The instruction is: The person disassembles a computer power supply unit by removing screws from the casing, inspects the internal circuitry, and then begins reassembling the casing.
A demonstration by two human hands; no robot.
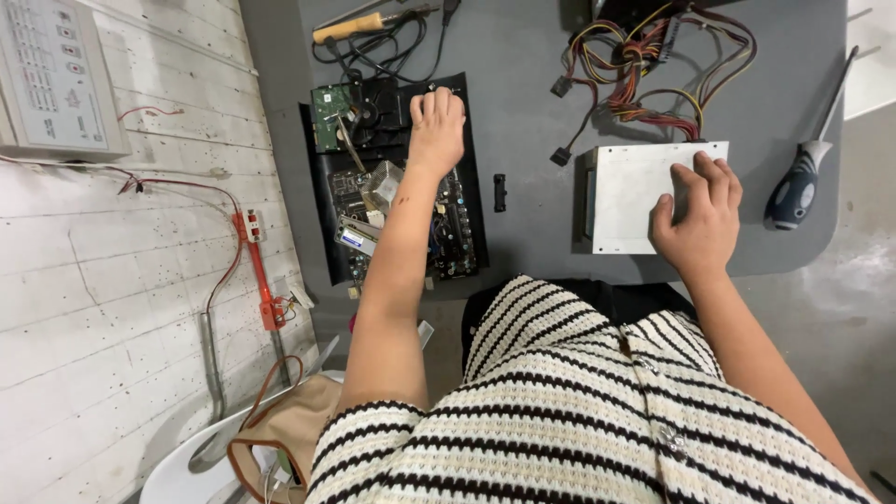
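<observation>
Left hand point(437, 126): curled into a loose fist, knuckles up, resting on the far end of a circuit board point(397, 182) that lies flat on a black tray; whether anything is pinched inside the fist cannot be told. Right hand point(698, 217): fingers together and flat, palm down on the near right corner of a grey metal box point(635, 191), pressing rather than gripping. Both arms reach forward from a striped knit sweater point(560, 420), the left nearly straight, the right bent at the elbow with the wrist level. The box judged stiff, fairly heavy, smooth-faced and liable to slide on the surface point(523, 112); best held by its side edges. The board judged light, rigid but fragile, crowded with small parts; best held by its bare edges. Beyond the right hand: a bundle of coloured wires point(644, 65) trailing from the box's far side. Right of that hand: a screwdriver point(801, 182) with a dark handle. Between the hands: a small black connector point(500, 191). Beyond the left hand: a wooden-handled tool point(359, 26) among black cables. Left of the left arm: white brick wall with a red cable point(257, 271); below, a tan bag point(285, 429).
</observation>
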